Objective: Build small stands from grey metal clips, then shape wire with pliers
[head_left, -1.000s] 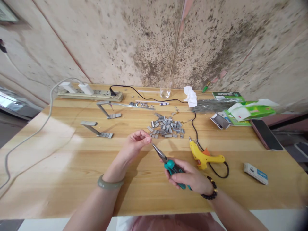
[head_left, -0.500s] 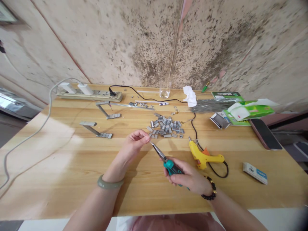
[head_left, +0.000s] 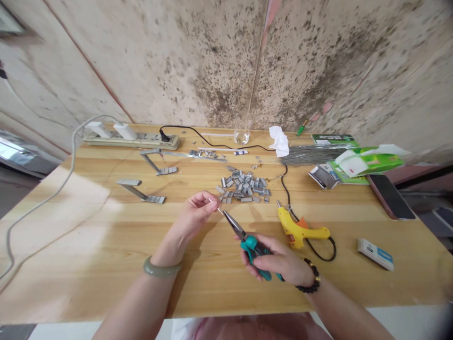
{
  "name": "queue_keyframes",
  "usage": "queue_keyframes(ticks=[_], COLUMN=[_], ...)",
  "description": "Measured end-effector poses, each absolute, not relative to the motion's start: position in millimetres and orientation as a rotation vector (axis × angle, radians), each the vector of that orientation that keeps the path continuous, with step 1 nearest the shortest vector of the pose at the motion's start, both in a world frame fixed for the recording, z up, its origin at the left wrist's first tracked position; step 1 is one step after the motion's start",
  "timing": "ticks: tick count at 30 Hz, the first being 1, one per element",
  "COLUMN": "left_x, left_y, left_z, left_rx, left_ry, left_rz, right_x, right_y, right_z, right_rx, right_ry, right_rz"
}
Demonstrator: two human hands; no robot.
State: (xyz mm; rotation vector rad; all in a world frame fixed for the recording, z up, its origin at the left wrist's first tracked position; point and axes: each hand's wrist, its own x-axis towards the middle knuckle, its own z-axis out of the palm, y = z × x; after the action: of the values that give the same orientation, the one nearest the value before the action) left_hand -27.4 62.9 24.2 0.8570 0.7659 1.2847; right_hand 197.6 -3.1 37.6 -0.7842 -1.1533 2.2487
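Clamped on a wire (head_left: 221,211), my left hand (head_left: 196,213) has metal pieces (head_left: 245,185) at two o'clock, while my right hand (head_left: 278,261) closes around pliers (head_left: 250,242).

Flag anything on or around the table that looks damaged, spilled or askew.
The wall behind the table is heavily speckled with dark spots, perhaps mould or damp. The yellow glue gun lies flat on its side rather than standing. I see no spill.
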Motion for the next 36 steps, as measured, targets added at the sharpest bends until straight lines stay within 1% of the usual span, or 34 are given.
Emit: queue_keyframes(ticks=[23, 29, 36], left_x=[-27.0, -25.9, -23.5], left_y=[63.0, 61.5, 58.7], left_z=[21.8, 24.6, 27.8], left_rx=[0.858, 0.827, 0.800], left_ry=[0.805, 0.812, 0.793], left_rz=[1.257, 1.255, 1.252], right_x=[196.5, 196.7, 199.4], right_y=[-2.2, -1.7, 0.1], right_z=[36.7, 37.4, 34.3], right_rx=[-0.874, -0.863, -0.695], right_ry=[-1.276, -1.147, -0.903], right_rz=[2.189, 2.261, 2.403])
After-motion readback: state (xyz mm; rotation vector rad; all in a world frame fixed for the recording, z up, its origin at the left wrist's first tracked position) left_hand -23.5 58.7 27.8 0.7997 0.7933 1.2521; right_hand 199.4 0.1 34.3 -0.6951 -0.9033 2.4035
